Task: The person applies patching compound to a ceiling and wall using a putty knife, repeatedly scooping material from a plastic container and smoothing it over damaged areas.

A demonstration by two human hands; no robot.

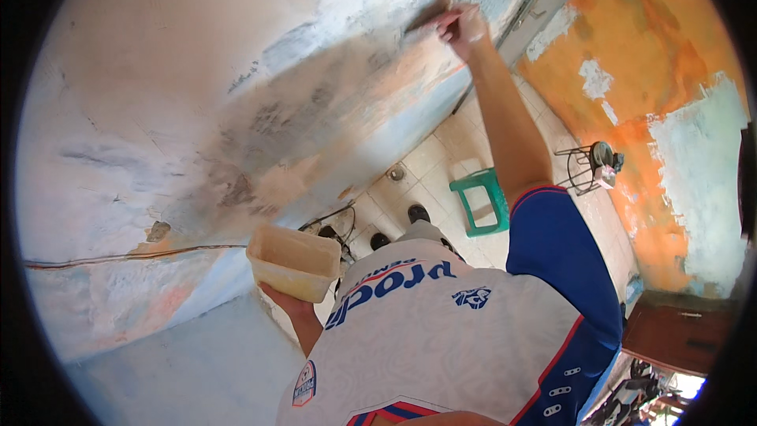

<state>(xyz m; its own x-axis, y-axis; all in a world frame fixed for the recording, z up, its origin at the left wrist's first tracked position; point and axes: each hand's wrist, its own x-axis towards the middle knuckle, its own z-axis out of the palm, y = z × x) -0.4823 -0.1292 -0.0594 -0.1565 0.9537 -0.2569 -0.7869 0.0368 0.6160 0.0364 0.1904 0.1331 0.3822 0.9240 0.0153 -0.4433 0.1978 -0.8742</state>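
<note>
My left hand (289,300) is under a rectangular, cream-coloured plastic tub (295,267), its fingers wrapped round the lower side. Residue coats the tub's inner walls. With the arm stretched out, my right hand (467,29) is up against the patchy wall (307,110), its fingers closed together. A dark, flat shape shows at the fingertips, but whether it is a thin tool or a shadow is unclear. Around that hand the wall has grey stains, whitish patches and peeling paint.
A green plastic stool (481,203) stands on the tiled floor (430,162). Beyond it, a metal stand (583,170) with items on top is by the orange wall (631,55). A cable (134,258) runs along the left wall. A brown wooden piece of furniture (678,331) stands at lower right.
</note>
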